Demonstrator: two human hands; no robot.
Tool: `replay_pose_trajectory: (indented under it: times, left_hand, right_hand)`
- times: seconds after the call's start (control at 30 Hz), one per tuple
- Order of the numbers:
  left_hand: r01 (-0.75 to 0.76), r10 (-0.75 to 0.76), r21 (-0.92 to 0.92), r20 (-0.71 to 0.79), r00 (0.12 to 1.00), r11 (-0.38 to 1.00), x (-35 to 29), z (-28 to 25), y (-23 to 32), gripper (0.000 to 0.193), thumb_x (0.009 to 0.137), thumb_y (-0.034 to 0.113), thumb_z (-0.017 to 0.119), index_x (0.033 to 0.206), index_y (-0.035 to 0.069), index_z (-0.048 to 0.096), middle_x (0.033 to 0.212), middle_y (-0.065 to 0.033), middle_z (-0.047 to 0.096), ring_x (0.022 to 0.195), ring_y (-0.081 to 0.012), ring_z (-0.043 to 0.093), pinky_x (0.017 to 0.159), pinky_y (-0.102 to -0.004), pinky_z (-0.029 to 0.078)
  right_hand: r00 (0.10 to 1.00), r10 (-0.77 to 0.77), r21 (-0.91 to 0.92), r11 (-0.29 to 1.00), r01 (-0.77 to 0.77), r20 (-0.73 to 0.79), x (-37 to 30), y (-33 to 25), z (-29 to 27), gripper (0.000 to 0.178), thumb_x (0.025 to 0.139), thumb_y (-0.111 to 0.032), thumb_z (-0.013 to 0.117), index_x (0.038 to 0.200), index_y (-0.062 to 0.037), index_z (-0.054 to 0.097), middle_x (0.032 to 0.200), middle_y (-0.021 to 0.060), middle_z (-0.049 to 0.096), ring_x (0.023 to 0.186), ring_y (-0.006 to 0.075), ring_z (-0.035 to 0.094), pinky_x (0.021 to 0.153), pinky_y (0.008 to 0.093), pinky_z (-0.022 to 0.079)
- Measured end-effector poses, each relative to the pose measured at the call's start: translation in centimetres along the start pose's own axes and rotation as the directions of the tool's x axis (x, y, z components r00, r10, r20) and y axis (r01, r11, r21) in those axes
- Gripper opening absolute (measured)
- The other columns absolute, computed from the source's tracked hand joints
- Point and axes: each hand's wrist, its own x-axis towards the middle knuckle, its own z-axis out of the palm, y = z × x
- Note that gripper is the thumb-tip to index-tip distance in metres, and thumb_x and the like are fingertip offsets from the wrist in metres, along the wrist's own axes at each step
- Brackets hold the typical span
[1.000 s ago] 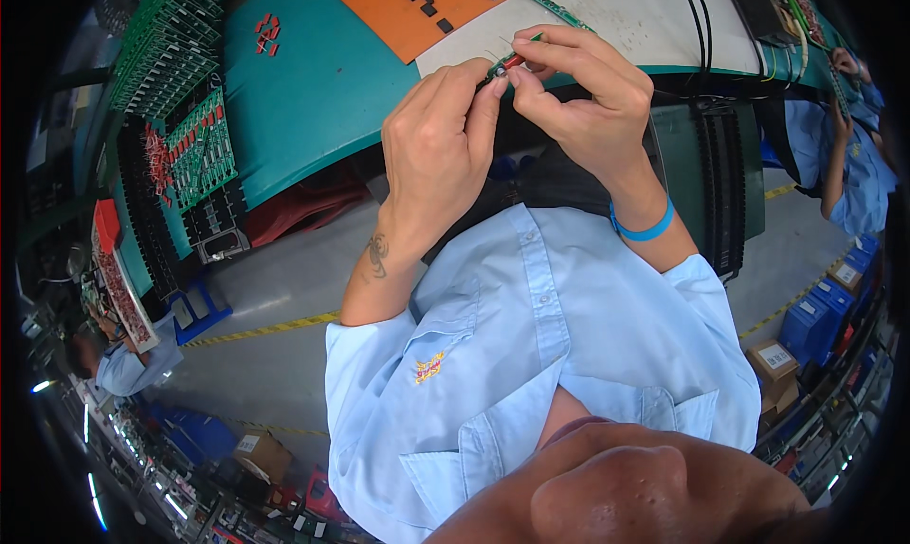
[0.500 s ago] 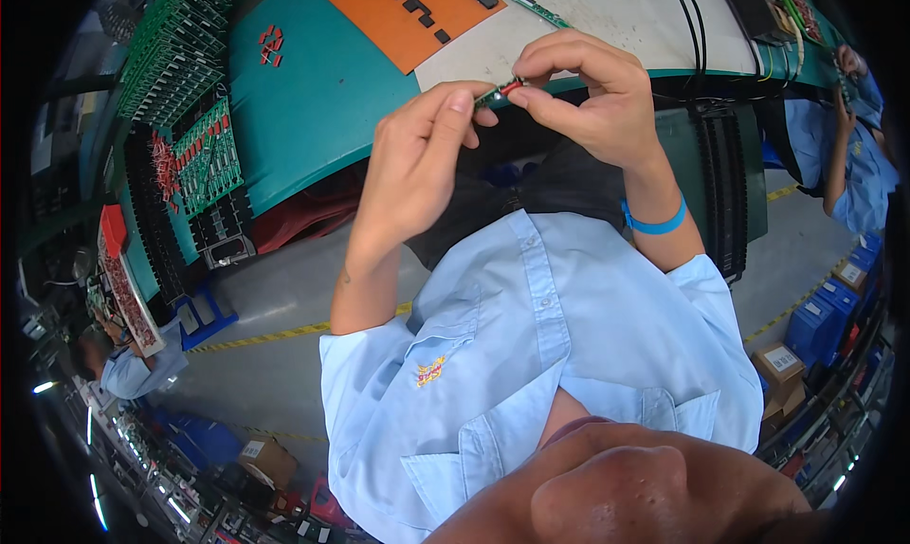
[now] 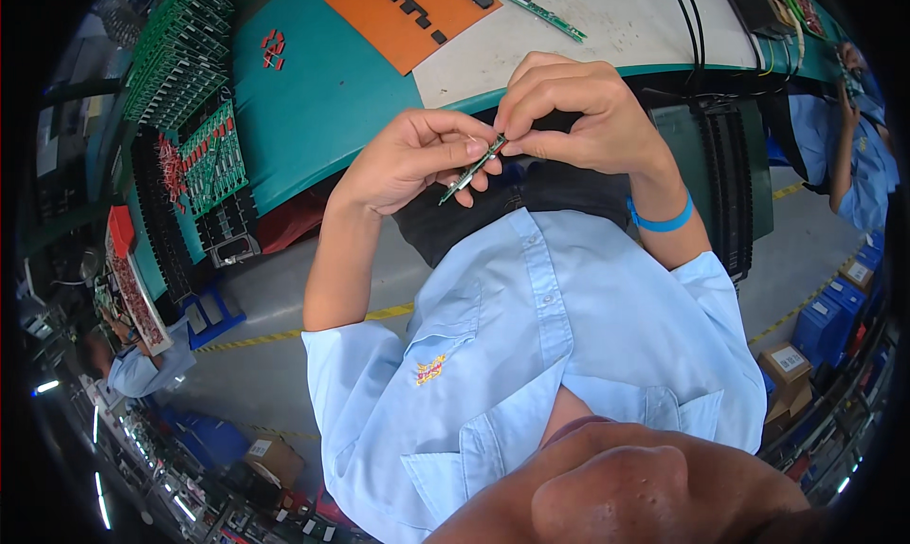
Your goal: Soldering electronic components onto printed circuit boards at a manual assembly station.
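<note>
Narrow circuit board pinched between two hands

Left hand (image 3: 412,160): grip closed, thumb and fingers clasping the narrow green circuit board (image 3: 467,177). Right hand (image 3: 583,113): grip closed to a pinch, thumb and fingertips at the board's upper end, beside a small red part (image 3: 501,147). Board slants down toward the person's left, held above the lap, just off the near edge of the green worktop (image 3: 332,89). Blue band (image 3: 662,216) on the right wrist. Beyond the hands, a white sheet (image 3: 630,37) carries a second narrow board (image 3: 538,13); an orange sheet (image 3: 393,23) lies beside it. Farther left, loose red parts (image 3: 273,49), then stacked green boards (image 3: 180,56).
</note>
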Motion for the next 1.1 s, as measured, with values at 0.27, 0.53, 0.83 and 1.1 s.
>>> replay_pose_trajectory:
  times: [0.27,0.53,0.83,1.1]
  left_hand:
    - [0.01,-0.01,0.057,-0.012,1.0,0.998,0.2,0.4,-0.7,0.015,0.092,0.005,0.068,0.104,-0.003,0.065,0.087,-0.0131,0.071,0.07,-0.0177,0.069,0.061,-0.0246,0.058]
    - [-0.092,0.093,0.101,-0.002,0.996,0.991,0.0,0.9,-1.6,0.01,0.092,0.003,0.067,0.1,-0.002,0.064,0.086,-0.0108,0.069,0.07,-0.0166,0.067,0.066,-0.0242,0.056]
    - [-0.24,0.251,0.174,-0.049,0.967,0.955,-1.7,1.1,-3.2,0.014,0.097,0.004,0.06,0.11,-0.002,0.059,0.092,-0.011,0.066,0.072,-0.016,0.064,0.069,-0.0251,0.055]
    - [-0.397,0.383,-0.028,-0.214,0.899,0.917,-1.2,1.7,-2.4,0.017,0.1,0.005,0.053,0.116,-0.001,0.054,0.096,-0.0117,0.063,0.08,-0.0176,0.065,0.071,-0.0287,0.056]
  right_hand:
    - [0.978,0.201,0.109,0.973,-0.205,0.049,-0.1,-0.6,-0.1,0.021,0.067,0.006,0.081,0.08,-0.0036,0.068,0.089,0.006,0.067,0.075,0.0172,0.058,0.068,0.0266,0.048]
    - [0.985,0.134,0.054,0.989,-0.14,0.113,0.3,-0.6,-0.5,0.025,0.066,0.004,0.083,0.082,-0.0037,0.066,0.091,0.0063,0.066,0.075,0.0174,0.057,0.068,0.0274,0.048]
    - [0.917,0.322,0.63,0.769,-0.108,-0.235,0.0,1.9,-3.6,0.044,0.089,-0.005,0.068,0.13,-0.0065,0.053,0.11,0.016,0.062,0.091,0.023,0.059,0.079,0.0301,0.051]
    - [0.586,0.574,0.8,0.549,0.242,-0.572,2.0,9.5,-11.3,0.035,0.102,-0.022,0.059,0.128,-0.0011,0.051,0.107,0.0179,0.062,0.09,0.022,0.061,0.081,0.03,0.053]
